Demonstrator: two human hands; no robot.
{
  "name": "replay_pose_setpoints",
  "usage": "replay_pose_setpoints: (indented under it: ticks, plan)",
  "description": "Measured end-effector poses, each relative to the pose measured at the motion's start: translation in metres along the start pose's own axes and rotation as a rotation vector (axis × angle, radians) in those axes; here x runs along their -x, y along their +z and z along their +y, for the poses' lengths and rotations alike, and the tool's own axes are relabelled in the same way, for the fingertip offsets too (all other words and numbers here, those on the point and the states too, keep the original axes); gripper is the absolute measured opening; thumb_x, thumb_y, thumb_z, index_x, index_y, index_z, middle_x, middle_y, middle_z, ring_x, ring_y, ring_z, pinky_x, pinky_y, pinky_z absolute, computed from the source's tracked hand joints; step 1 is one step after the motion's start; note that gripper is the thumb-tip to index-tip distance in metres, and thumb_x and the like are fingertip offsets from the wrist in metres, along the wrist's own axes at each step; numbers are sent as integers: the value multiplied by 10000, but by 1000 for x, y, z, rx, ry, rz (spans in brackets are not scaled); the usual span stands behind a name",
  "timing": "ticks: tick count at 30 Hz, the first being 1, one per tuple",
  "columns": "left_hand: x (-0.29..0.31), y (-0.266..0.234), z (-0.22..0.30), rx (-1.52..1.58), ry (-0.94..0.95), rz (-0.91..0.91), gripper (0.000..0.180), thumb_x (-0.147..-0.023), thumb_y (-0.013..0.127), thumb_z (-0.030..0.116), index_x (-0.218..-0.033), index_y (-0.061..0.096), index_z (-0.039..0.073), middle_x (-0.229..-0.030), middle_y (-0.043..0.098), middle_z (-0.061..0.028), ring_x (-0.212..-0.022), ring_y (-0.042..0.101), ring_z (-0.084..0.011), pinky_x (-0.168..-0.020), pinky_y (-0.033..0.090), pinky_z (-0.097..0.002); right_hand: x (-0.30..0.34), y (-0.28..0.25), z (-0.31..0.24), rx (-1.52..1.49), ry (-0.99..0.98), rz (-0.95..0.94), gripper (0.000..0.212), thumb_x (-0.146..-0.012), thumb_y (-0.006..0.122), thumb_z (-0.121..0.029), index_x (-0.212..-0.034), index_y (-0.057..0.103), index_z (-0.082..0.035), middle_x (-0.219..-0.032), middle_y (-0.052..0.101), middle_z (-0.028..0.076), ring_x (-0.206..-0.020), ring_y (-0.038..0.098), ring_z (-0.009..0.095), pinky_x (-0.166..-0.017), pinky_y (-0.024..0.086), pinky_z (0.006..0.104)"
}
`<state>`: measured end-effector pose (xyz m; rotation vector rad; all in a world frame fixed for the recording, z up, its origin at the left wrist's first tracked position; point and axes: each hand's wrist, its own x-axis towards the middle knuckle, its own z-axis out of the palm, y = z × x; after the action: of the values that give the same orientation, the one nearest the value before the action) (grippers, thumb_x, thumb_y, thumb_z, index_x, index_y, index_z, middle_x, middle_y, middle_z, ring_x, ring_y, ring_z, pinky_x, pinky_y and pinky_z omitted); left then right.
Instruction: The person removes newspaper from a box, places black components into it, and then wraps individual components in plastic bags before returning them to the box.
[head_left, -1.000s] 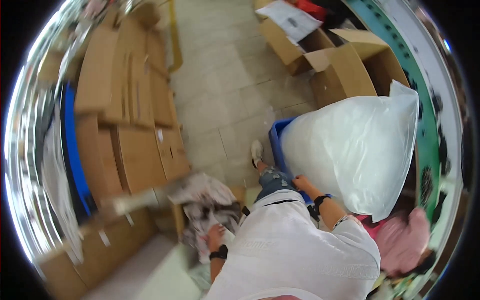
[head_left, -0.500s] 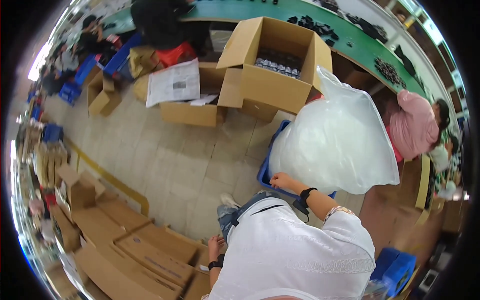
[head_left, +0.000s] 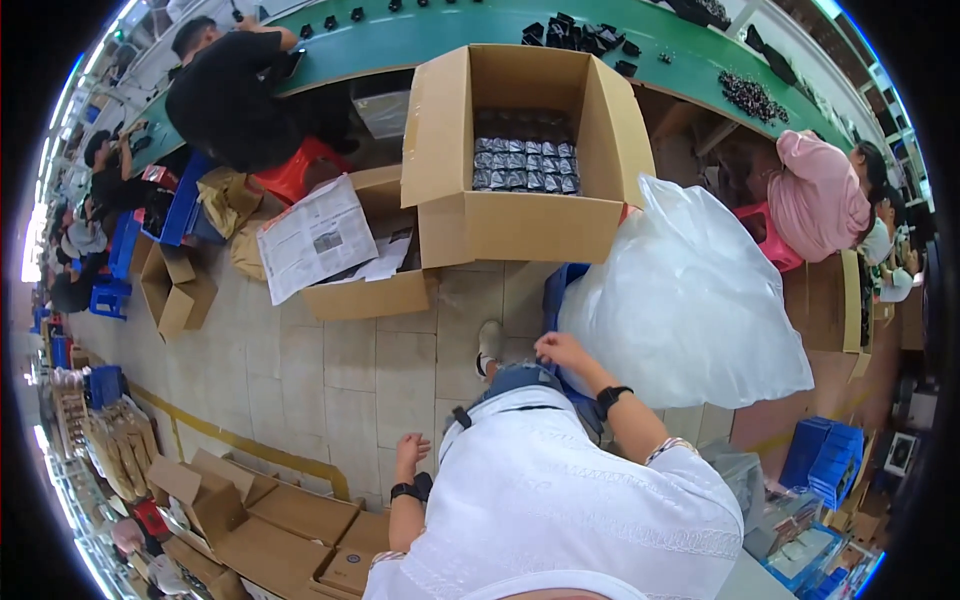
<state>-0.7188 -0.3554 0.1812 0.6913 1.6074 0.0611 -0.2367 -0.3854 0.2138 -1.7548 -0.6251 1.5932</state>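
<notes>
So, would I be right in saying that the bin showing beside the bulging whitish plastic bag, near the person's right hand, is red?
Not quite: the bin is blue, not red, as the head view shows. It does show beside the bulging whitish plastic bag, near the person's right hand.

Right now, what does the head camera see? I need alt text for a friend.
A person in white, seen from above, has the left hand open and the right hand half curled near a bulging white bag. Beyond, an open carton of small packets stands by a green bench, with a person in black and a person in pink seated along it.
</notes>
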Motion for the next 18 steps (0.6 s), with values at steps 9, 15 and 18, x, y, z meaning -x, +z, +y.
replay_pose_setpoints:
  ticks: [9,15,18]
  plan:
    - [-30,97,357,-203,750,-121,185,-951,548,165,-1058,602,23,-882,650,-42,-809,609,-107,-725,483,-251,-97,-94,-244,269,-448,283,165,-900,634,-168,-978,658,-25,-822,628,0,-752,541,54,-681,473,236]
    - [0,244,595,-414,1142,-380,157,-922,574,108,-1038,609,8,-901,654,-90,-832,639,-155,-753,503,-286,-218,-214,-321,40,-402,366,207,-908,604,-147,-1031,638,15,-875,663,60,-779,606,116,-696,494,248]
    - [-59,320,651,-687,1321,-335,141,-874,604,104,-984,615,17,-872,671,-135,-788,668,-247,-716,519,-324,-293,-252,-333,391,-238,296,228,-864,633,-209,-976,668,-14,-830,686,78,-760,635,147,-711,513,288]
